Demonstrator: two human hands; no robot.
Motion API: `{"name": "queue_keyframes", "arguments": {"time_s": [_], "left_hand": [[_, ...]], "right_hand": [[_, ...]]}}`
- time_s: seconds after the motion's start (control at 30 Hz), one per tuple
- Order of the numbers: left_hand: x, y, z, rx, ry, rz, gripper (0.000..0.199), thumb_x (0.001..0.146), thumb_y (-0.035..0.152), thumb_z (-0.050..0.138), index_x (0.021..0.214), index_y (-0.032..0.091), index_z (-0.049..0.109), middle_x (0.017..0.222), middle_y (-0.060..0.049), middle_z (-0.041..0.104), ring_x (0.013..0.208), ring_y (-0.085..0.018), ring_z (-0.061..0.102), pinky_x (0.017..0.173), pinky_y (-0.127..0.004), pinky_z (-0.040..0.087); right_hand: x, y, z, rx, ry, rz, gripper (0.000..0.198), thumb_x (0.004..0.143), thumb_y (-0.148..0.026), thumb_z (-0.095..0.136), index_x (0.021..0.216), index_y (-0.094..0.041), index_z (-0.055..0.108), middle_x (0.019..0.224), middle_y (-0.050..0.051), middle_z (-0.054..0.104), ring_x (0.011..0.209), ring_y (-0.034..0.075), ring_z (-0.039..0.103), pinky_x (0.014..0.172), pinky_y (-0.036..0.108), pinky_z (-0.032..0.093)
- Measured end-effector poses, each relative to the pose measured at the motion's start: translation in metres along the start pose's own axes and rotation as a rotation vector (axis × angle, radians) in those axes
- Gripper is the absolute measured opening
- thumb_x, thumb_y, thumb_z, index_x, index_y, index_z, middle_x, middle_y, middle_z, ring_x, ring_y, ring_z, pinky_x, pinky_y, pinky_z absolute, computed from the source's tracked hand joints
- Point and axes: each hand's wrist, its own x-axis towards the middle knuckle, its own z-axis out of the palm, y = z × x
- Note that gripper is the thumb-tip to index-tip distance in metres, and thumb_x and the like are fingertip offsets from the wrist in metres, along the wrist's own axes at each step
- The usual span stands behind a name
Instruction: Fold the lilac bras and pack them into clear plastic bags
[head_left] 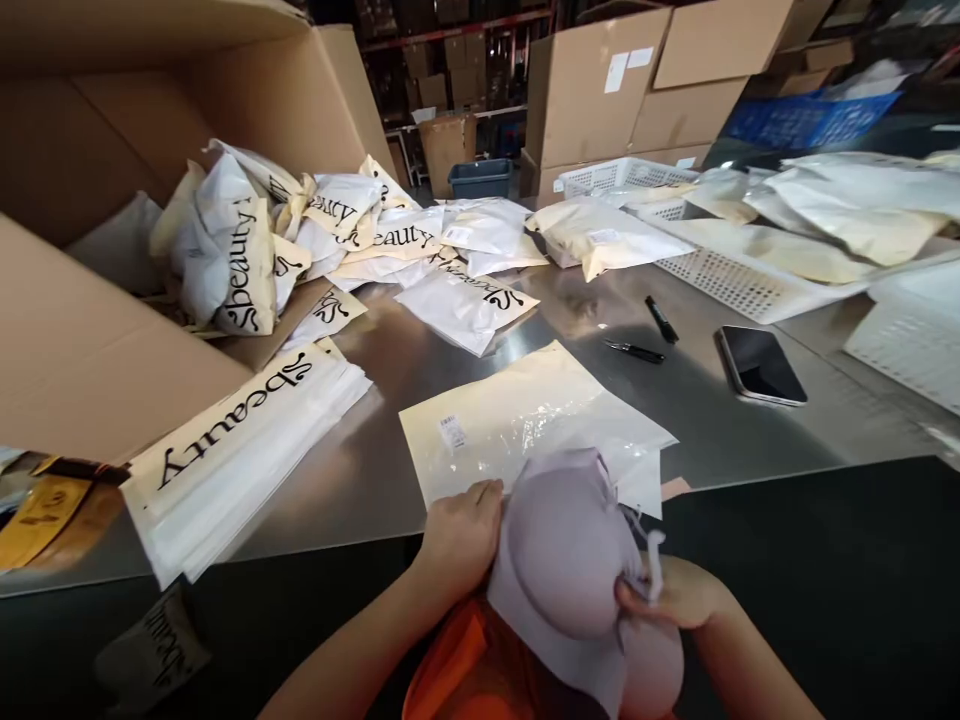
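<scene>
A pale lavender bra (559,545) with moulded cups is held up at the near edge of the metal table. My left hand (461,535) grips its left edge, the fingers curled in and partly hidden. On the other side, my right hand (671,590) pinches the bra between its cups, with a thin strap (655,560) looping up beside the fingers. Just beyond the bra, a cream and white plastic mailing bag (517,410) lies flat with a small barcode label (452,432). Below the bra, orange cloth (472,665) shows.
A stack of "beauty" bags (255,440) lies at left, before an open carton (90,300) spilling filled bags (240,250). To the right are a pen (635,351), a black marker (661,320) and a phone (763,364). White perforated baskets (739,285) stand behind.
</scene>
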Motion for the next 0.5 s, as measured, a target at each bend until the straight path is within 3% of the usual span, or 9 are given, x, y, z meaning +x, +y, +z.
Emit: {"name": "queue_keyframes", "arguments": {"time_s": [0.2,0.4,0.5], "left_hand": [[-0.005,0.004,0.007,-0.018,0.143,-0.008,0.030,0.096,0.014,0.039,0.109,0.013,0.066,0.100,-0.008,0.075,0.079,-0.017,0.073,0.055,-0.024,0.054],[-0.004,0.007,0.011,-0.020,0.173,-0.067,0.028,0.097,0.017,0.040,0.109,0.015,0.066,0.101,-0.008,0.076,0.075,-0.017,0.073,0.049,-0.024,0.051],[-0.008,0.009,0.012,0.013,0.207,-0.010,0.028,0.097,0.017,0.041,0.110,0.015,0.066,0.102,-0.008,0.075,0.075,-0.017,0.073,0.049,-0.025,0.052]], "right_hand": [[-0.001,0.008,-0.005,0.031,-0.071,0.195,0.071,0.076,-0.083,0.043,0.078,-0.016,0.068,0.079,0.010,0.063,0.079,0.024,0.060,0.081,0.038,0.052],[0.001,-0.005,-0.007,0.065,-0.281,0.198,0.061,0.078,-0.073,0.055,0.078,-0.014,0.068,0.077,0.007,0.061,0.079,0.022,0.061,0.080,0.033,0.050],[0.008,-0.008,-0.003,0.202,-0.190,0.224,0.053,0.073,-0.067,0.067,0.081,-0.015,0.070,0.086,0.009,0.067,0.091,0.026,0.064,0.088,0.034,0.050]]}}
